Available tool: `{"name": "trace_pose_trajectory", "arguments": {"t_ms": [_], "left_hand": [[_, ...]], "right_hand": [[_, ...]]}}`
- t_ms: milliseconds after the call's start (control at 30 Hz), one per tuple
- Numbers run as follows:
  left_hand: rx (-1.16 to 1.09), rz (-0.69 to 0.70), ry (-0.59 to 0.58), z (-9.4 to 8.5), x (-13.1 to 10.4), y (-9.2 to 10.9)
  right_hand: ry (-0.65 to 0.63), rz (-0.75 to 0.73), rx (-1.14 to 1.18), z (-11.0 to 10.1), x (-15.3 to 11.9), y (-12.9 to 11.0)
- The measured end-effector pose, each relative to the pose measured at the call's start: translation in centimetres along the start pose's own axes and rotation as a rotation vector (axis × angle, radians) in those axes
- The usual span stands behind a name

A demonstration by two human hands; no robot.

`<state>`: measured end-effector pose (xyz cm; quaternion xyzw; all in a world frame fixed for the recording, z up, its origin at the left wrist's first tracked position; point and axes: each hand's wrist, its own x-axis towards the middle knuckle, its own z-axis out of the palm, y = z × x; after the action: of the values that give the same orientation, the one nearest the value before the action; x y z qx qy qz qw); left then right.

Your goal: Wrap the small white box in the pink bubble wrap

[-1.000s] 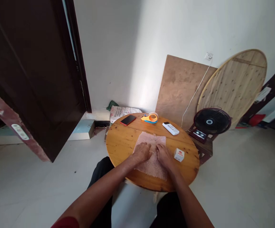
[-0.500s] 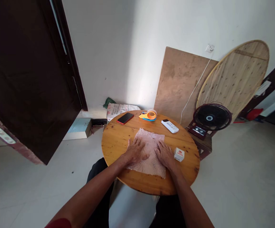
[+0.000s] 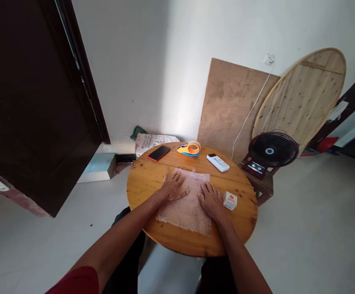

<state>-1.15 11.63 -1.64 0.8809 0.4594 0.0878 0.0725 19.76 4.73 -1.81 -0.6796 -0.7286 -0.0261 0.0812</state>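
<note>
A sheet of bubble wrap lies flat on the round wooden table. My left hand rests palm down on its left part, fingers spread. On the right edge of the sheet lies my right hand, also flat with its fingers apart. Just right of that hand stands a small white box with a red mark. Beyond the sheet are a dark phone with a red edge, an orange and blue tape dispenser and a white device with a dark end.
A dark fan stands on a wooden stool right of the table. Behind it, a round wooden board and a brown panel lean on the wall. A dark door is at the left, near a pale block.
The view has shifted slightly. My left hand has moved a little up the sheet, and more of the sheet's lower left part shows. Both hands remain flat on it.
</note>
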Motion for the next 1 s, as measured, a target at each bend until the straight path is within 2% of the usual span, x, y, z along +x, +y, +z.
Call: {"name": "trace_pose_trajectory", "arguments": {"t_ms": [133, 367, 500, 600, 667, 833, 933, 1000], "left_hand": [[0.014, -0.028, 0.000, 0.1, -0.1, -0.1], [0.012, -0.120, -0.026, -0.7, 0.3, -0.2], [0.043, -0.175, 0.023, -1.2, 0.3, -0.3], [0.074, -0.092, 0.071, -1.2, 0.5, -0.7], [0.067, -0.048, 0.049, -0.9, 0.7, -1.0], [0.029, -0.134, 0.017, -0.6, 1.3, -1.4], [0.020, -0.168, -0.013, -1.2, 0.7, -0.9], [0.021, -0.201, -0.007, -1.7, -0.6, -0.2]], "right_hand": [[-0.007, 0.022, -0.001, 0.2, 0.1, 0.0], [-0.013, 0.040, 0.008, 0.2, 0.2, 0.0], [-0.010, 0.040, 0.012, 0.1, 0.1, 0.0], [-0.008, 0.042, 0.010, 0.3, 0.1, 0.0], [-0.003, 0.039, 0.006, 0.4, 0.2, 0.1], [-0.006, 0.040, -0.003, 0.5, 0.2, 0.1], [-0.024, 0.043, -0.004, 0.2, 0.2, 0.0], [-0.020, 0.043, -0.004, 0.2, 0.2, 0.0]]}}
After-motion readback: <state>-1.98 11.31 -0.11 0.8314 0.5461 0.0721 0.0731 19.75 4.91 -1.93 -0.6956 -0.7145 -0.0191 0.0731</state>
